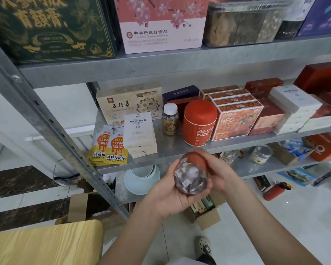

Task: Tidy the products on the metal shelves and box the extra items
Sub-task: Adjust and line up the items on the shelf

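Head view: red-lidded clear glass jar (191, 174) cradled on its side in left hand (167, 190), bottom turned toward camera, probably for inspection; right hand (216, 169) clasped round lid end. Held just below middle galvanised metal shelf (172, 150), beneath matching red canister (199, 122). Open brown cardboard box (204, 213) on floor, partly hidden by arms. Jar contents blurred, unreadable.

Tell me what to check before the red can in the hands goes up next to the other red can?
1. Both hands hold it: left hand under, right hand on the side of the held red can: ok.
2. Free space between small white-capped bottle and shelf red can: not ok, narrow.
3. Shelf edge in front bare: ok.
4. Held can's lid tight: cannot tell.
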Motion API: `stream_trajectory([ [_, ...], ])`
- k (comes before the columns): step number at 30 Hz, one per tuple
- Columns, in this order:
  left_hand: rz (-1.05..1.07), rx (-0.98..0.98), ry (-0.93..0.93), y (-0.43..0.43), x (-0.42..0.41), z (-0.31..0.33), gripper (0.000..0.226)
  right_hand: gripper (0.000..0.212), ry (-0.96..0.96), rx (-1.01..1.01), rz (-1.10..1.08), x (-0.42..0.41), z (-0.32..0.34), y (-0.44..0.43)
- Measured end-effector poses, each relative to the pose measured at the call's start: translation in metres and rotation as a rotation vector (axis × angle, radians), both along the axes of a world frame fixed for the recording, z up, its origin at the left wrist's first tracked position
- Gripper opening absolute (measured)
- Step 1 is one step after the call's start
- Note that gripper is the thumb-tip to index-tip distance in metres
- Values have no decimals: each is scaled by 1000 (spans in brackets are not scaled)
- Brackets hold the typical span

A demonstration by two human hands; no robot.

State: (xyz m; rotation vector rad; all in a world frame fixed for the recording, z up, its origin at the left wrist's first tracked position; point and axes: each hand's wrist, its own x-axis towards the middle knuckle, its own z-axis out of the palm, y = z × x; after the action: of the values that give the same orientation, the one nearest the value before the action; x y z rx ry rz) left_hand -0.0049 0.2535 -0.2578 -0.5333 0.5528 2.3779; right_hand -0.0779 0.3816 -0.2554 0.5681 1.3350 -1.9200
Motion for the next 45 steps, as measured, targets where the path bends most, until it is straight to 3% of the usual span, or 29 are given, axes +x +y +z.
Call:
stream_trajectory([
  [2,30,77,-71,1,-1,-2,63,56,-32,17,-12,-1,-7,-2],
  [4,-9,25,-42,4,-2,-9,70,54,-11,27,-34,-3,-8,-5],
  [7,-65,-373,56,2,-3,-17,66,38,138,59,-64,-8,-8,-4],
  [9,24,-675,137,0,-2,-20,49,27,394,256,-72,-10,-8,-5],
  [11,52,-835,264,-2,-2,-23,45,21,658,460,-34,-10,-8,-8],
  [13,43,-914,360,-3,0,-26,52,19,779,501,34,-11,-5,-12],
  [15,97,-705,300,-9,-2,-28,60,25,750,342,121,-16,-1,-11],
  [18,159,42,95,-22,-3,-25,74,47,573,22,252,-31,6,1],
  [19,180,140,72,-26,-3,-28,78,51,566,-16,305,-35,6,4],
  [21,174,112,109,-31,-6,-34,77,57,598,-16,381,-40,8,4],
  [25,135,-346,229,-36,-13,-44,68,61,712,25,386,-46,8,1],
  [27,109,-755,362,-39,-19,-41,79,59,880,135,402,-48,10,-1],
  [29,81,-1143,531,-43,-25,-37,73,63,1013,178,418,-49,12,-6],
  [34,8,-1356,734,-59,-49,-26,54,84,1078,284,625,-62,29,-12],
  [36,-52,-1611,851,-68,-58,-18,48,82,1129,365,610,-71,33,-14],
  [38,52,-1909,972,-81,-63,-12,45,79,1239,478,595,-79,34,-18],
  [40,322,-2118,1106,-96,-68,-8,44,79,1385,625,628,-90,31,-25],
  [42,431,-2331,1110,-109,-78,-11,43,77,1492,764,707,-101,23,-36],
  [43,333,-2407,1046,-113,-85,-14,48,75,1529,840,752,-105,18,-42],
  [45,-94,-2496,874,-117,-97,-24,64,68,1600,1002,851,-111,6,-55],
])
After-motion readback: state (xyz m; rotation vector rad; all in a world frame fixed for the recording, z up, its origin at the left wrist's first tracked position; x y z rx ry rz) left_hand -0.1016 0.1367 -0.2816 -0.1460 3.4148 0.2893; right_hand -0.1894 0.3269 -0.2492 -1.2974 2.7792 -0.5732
